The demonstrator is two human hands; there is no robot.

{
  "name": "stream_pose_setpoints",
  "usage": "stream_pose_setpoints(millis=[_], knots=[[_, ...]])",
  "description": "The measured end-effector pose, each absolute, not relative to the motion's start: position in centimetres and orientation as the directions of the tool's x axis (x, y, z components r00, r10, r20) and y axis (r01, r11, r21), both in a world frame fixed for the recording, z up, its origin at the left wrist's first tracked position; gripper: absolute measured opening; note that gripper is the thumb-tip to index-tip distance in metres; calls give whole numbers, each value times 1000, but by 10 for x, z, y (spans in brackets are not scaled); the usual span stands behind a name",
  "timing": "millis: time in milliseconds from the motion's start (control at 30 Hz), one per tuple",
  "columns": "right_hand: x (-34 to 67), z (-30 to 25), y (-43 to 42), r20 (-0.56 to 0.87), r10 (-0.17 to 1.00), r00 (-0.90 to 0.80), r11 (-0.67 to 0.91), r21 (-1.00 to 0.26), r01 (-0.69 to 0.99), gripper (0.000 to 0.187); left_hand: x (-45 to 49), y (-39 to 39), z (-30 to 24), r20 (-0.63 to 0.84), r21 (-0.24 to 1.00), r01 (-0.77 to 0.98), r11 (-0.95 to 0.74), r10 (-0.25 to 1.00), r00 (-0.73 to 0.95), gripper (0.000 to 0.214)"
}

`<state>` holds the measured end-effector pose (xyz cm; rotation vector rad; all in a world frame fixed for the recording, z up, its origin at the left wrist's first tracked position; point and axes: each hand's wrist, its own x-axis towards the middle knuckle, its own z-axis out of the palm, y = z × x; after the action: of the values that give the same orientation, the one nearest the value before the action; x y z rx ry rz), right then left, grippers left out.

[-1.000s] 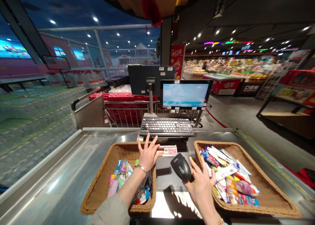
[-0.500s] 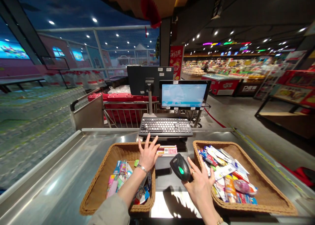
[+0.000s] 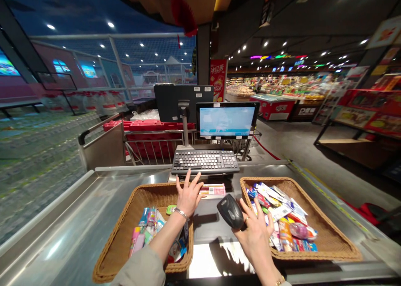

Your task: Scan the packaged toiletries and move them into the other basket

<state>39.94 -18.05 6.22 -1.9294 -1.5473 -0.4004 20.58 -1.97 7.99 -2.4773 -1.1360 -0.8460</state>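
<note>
Black plastic barcode scanner (image 3: 231, 211) is resting in the right hand (image 3: 255, 236), loosely gripped between two wicker baskets, while the left hand (image 3: 188, 196) is hovering open and empty over a small pink-labelled packet (image 3: 212, 190), so a misaimed scan is looking possible.

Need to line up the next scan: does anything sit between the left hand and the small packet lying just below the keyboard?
Nothing visible does. The left hand hovers open, its fingertips right beside the packet on the bare counter. The scanner, in the right hand, sits off to the right.
</note>
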Motion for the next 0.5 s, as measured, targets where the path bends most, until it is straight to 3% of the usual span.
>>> stream_pose_setpoints(millis=[500], knots=[[437,63,-211,546,681,488,-378,-309,873,24,266,-20,85,590,3,674,-739,546,596,35]])
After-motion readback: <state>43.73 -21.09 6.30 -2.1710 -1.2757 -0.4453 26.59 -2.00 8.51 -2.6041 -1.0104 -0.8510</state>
